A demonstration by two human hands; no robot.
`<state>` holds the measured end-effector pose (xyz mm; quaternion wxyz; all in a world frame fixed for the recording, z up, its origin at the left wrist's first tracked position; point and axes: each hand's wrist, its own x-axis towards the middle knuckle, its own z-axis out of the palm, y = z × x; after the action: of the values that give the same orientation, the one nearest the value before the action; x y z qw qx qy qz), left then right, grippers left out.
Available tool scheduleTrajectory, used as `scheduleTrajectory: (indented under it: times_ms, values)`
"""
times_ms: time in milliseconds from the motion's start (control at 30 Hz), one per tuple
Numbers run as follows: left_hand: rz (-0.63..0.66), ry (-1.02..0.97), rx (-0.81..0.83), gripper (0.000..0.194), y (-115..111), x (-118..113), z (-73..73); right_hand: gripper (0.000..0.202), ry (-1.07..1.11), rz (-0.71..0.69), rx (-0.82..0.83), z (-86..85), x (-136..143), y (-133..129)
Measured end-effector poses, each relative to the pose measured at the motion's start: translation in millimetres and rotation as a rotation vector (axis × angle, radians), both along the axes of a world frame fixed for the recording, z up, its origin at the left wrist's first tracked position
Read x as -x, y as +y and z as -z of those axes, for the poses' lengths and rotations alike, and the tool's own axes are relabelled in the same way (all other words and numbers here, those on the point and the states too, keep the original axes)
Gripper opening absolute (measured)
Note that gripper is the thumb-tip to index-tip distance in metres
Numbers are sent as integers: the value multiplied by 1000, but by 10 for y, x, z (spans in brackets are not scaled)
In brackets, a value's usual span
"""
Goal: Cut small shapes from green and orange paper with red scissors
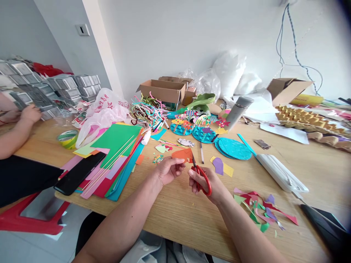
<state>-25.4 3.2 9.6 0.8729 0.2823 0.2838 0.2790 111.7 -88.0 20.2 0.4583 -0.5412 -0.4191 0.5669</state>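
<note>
My left hand (171,170) pinches a piece of orange paper (182,154) by its near edge, above the wooden table. In my right hand (206,182) is a pair of red-handled scissors (202,179), with the blades pointing away from me at the paper's right side. Beyond the paper lie a fish cutout with a grey pattern (185,142) and a pale green fish cutout (162,148). A pen (202,152) rests just past the scissors. Purple (218,166) and yellow paper pieces (228,170) lie to the right.
Coloured paper sheets (120,140) and a black phone (80,173) are on the left. Paper scraps (260,209), a white power strip (282,172) and blue discs (235,148) lie right. A tumbler (240,109) stands behind. Another person's hand (30,114) is at far left.
</note>
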Motion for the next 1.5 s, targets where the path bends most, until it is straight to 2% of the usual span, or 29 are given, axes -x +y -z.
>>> scheduleTrajectory:
  times_ms: [200, 500, 1133, 1500]
  values:
    - [-85, -1, -72, 18, -69, -67, 5, 45, -8, -8, 28, 32, 59, 1]
    - [-145, 156, -144, 22, -71, -80, 16, 46, -42, -54, 40, 56, 93, 6]
    - [-152, 120, -279, 23, -83, -50, 42, 46, -53, -69, 54, 38, 95, -5]
    - [-145, 157, -312, 25, -85, -56, 26, 45, -25, -99, 1, 28, 76, -16]
